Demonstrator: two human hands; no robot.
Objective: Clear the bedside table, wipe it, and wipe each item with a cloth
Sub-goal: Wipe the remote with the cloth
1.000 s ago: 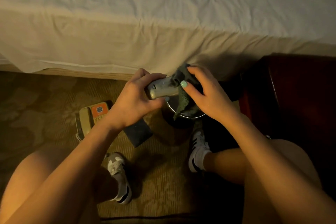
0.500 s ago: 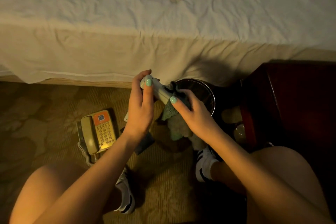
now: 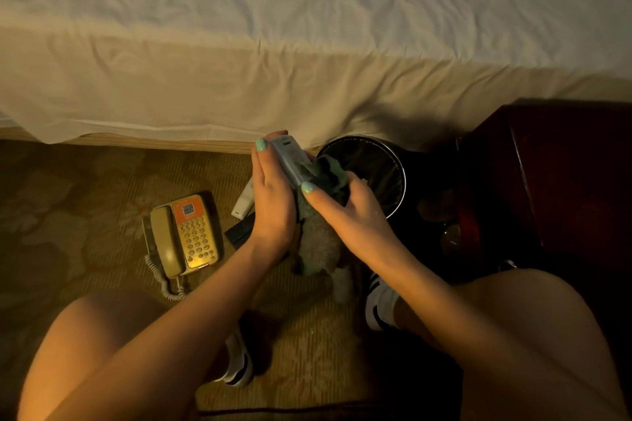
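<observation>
Near the bed's edge, above the carpet, I register the left hand (image 3: 270,202) gripping a grey remote (image 3: 290,161) lengthwise, far end tilted up. The right hand (image 3: 345,215) pinches the green cloth (image 3: 328,174) round the remote's near end, and the cloth's tail hangs between the wrists. The bedside table (image 3: 564,181) stands at right, well apart.

Hazard 1: the remote sits just beside the open waste bin (image 3: 393,161). I judge that a hard wipe stroke against a light grip could slide it in.

Hazard 2: the telephone (image 3: 184,236) and a white remote-like item (image 3: 244,202) lie on the floor near the left shoe (image 3: 239,366). A shift of stance could strike them.
</observation>
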